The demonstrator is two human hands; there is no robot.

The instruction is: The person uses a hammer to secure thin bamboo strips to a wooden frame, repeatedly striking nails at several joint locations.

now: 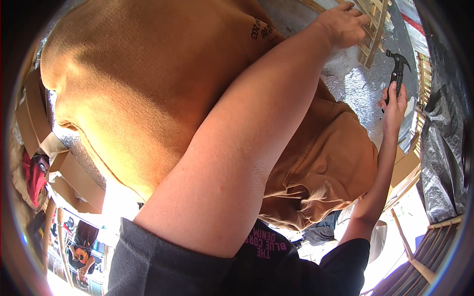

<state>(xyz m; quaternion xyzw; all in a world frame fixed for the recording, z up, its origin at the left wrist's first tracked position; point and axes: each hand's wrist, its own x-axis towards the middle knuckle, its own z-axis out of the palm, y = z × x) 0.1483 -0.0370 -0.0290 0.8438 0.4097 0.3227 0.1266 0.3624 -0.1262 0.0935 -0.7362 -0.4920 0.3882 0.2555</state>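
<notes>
My left arm reaches across to the upper right, and my left hand point(343, 27) rests at a frame of thin wooden slats point(377, 32). Its fingers curl over the slats; the thumb's grip is partly hidden. At the right, my right hand point(396, 106) is closed round the handle of a black hammer point(397, 69) with a claw head. The hammer stands head up, beside the slats and apart from them. Below both hands lies a grey, rough floor point(358, 89) with a bright sun patch.
Brown cloth clothing point(133, 89) fills the upper left and middle. Grey plastic sheeting point(442, 148) hangs at the right, above a slatted wooden structure point(419, 256). Cardboard point(74, 177) and a red cloth point(34, 182) lie at the left. Another person point(84, 251) is at the lower left.
</notes>
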